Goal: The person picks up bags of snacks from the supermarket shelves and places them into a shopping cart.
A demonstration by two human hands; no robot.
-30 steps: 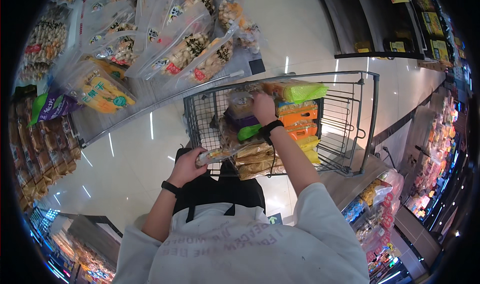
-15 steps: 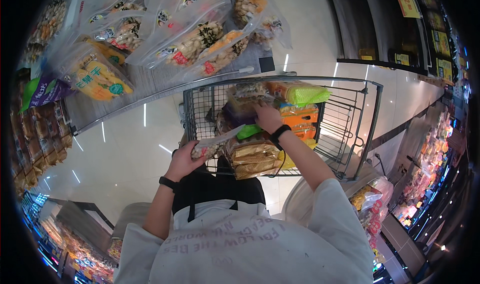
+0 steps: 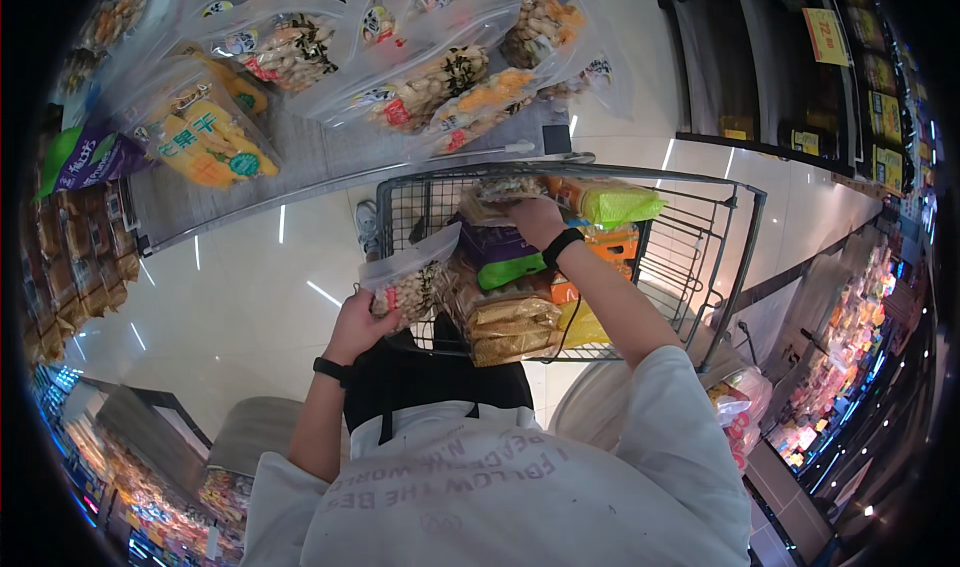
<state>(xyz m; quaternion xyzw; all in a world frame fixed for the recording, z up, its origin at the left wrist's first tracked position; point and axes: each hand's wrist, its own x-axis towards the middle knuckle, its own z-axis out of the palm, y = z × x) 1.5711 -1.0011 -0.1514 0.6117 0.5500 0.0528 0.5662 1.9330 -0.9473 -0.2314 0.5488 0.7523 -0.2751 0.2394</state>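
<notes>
The left hand (image 3: 358, 324) is gripping a crinkly clear bag (image 3: 408, 282) of nuts, while the right hand (image 3: 533, 219) is closing on a half-hidden see-through packet (image 3: 500, 189) in the wire cart (image 3: 720, 257).

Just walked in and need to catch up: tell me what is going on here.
A person stands in a shop aisle at a black wire shopping cart. The left hand holds a clear plastic bag of pale nuts at the cart's near edge. The right hand reaches in onto a clear snack packet lying atop the piled goods, beside a bright green packet. More clear snack bags hang on a rack beyond.
</notes>
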